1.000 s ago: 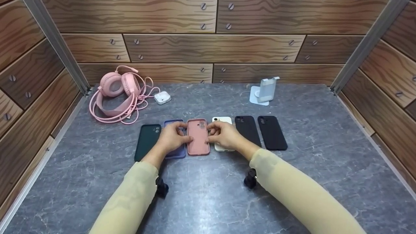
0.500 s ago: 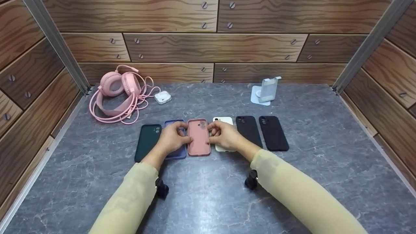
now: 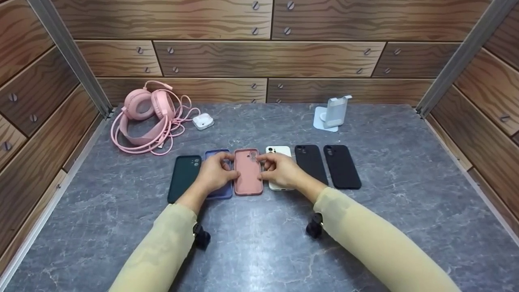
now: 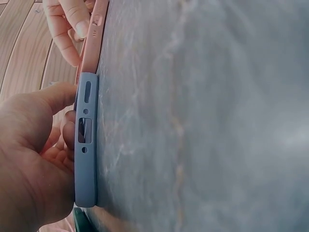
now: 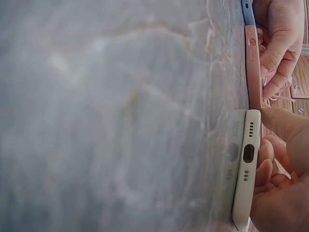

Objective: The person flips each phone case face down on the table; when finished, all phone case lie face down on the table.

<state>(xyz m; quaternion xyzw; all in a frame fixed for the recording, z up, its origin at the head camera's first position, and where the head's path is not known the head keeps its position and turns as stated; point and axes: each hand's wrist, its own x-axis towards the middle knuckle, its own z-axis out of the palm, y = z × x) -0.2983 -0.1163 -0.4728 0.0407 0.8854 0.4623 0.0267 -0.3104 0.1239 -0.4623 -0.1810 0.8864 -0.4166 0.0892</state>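
Observation:
A pink phone case (image 3: 248, 180) lies in the middle of a row of cases, its inner side up in the head view. My left hand (image 3: 214, 173) holds its left edge with thumb and index finger, reaching across a blue phone case (image 3: 222, 191). From the other side my right hand (image 3: 282, 169) grips the right edge, over a white phone case (image 3: 285, 150). Both wrist views show the cases low on the table: the blue case's end (image 4: 86, 159) beside my left hand, the white case's end (image 5: 246, 169) beside my right.
A dark green case (image 3: 183, 180) ends the row at left, and two black cases, one (image 3: 311, 160) beside the other (image 3: 342, 167), end it at right. Behind stand pink headphones (image 3: 142, 140) with looped cable, a small white square box (image 3: 202, 121) and a pale phone stand (image 3: 335, 112).
Both hands stay at the pink case's edges, and the case has not visibly moved in the row. Only the head view has shifted slightly.

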